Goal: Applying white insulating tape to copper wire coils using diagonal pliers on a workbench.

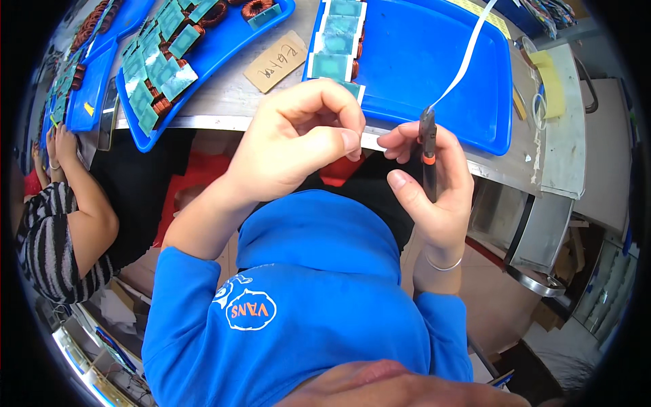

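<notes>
My left hand point(295, 139) is raised just off the front edge of the bench, thumb and forefinger closed in a pinch. Whatever it may hold is too small or hidden to make out. To its right, my right hand point(441, 180) grips black cutting pliers point(428, 139) with an orange band, jaws pointing up. A thin white strip point(468, 57) runs from the top edge down to the jaws; I cannot tell whether they clamp it. Beyond my hands lies a blue tray point(434, 61) with a row of green boards point(332, 66) bearing copper coils along its left side.
A second blue tray point(237, 61), heaped with green boards and copper coils, stands left of a piece of cardboard point(275, 61) with handwriting. Further left, a co-worker's hands point(61, 146) work at another tray. Yellow paper point(548, 85) and wires point(542, 13) are at the right.
</notes>
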### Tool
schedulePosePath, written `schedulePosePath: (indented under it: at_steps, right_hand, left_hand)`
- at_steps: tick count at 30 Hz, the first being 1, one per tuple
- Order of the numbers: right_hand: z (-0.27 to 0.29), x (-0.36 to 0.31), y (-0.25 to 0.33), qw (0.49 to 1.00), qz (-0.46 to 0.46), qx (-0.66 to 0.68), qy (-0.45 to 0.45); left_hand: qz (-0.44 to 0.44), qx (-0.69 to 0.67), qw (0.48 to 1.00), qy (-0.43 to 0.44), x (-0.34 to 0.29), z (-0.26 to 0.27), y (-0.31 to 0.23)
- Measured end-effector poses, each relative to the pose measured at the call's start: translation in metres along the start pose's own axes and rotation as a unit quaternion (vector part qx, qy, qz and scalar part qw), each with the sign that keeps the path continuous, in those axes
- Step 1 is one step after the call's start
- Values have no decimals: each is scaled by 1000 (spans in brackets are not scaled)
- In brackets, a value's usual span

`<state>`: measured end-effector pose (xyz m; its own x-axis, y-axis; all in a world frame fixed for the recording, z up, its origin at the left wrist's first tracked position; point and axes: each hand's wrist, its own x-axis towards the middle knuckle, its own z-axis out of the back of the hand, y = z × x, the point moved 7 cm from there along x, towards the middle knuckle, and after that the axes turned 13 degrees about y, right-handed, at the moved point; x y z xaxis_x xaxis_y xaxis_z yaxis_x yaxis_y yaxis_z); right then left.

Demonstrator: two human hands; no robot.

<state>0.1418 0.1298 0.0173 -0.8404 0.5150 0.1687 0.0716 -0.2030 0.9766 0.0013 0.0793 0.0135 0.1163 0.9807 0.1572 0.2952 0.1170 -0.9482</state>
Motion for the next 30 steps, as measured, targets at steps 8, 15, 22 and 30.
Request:
schedulePosePath:
  at_steps: [8,15,22,30]
  right_hand:
    - [-4,6,2,990,42,127,-44]
    - [4,10,8,985,114,-62,-116]
    - [10,14,-3,986,78,3,-144]
    - [-2,10,-13,998,8,-55,-6]
  left_hand:
    - [-11,-28,999,-13,0,-10,20]
    - [-105,170,976,-81,2,-5,8]
    - [-158,381,911,-20,6,-21,-1]
    - [-60,298,950,-76,10,8,-9]
